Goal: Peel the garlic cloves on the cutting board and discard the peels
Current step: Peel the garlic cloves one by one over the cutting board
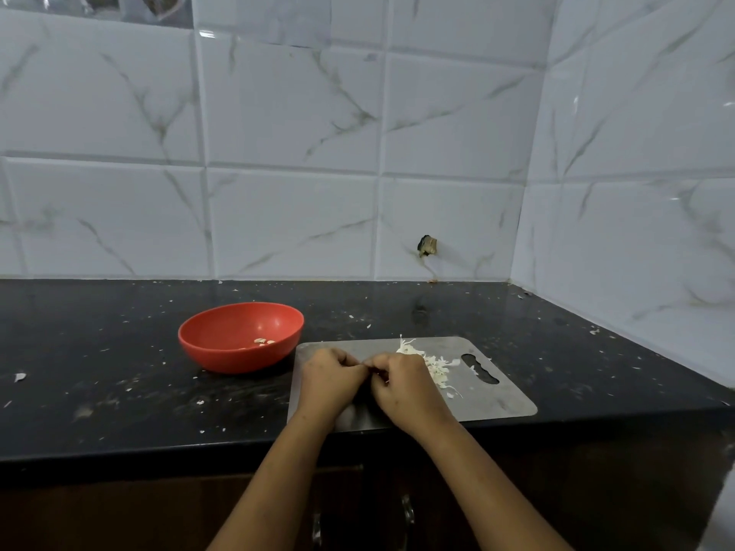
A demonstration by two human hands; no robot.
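A grey metal cutting board [497,399] lies at the counter's front edge. Over its left half my left hand [330,379] and my right hand [401,383] meet, fingers curled, pinching a small garlic clove [370,367] between their fingertips; the clove is almost wholly hidden. A heap of white garlic peels [431,365] lies on the board just right of my right hand. Left of the board stands a red bowl [222,344] with a few peeled cloves [263,342] in its bottom.
The black stone countertop [119,391] is speckled with small peel scraps. White marble-pattern tiles [278,192] form the back wall and the right wall, meeting in a corner at the far right. Dark cabinet doors with handles [405,515] sit below the counter edge.
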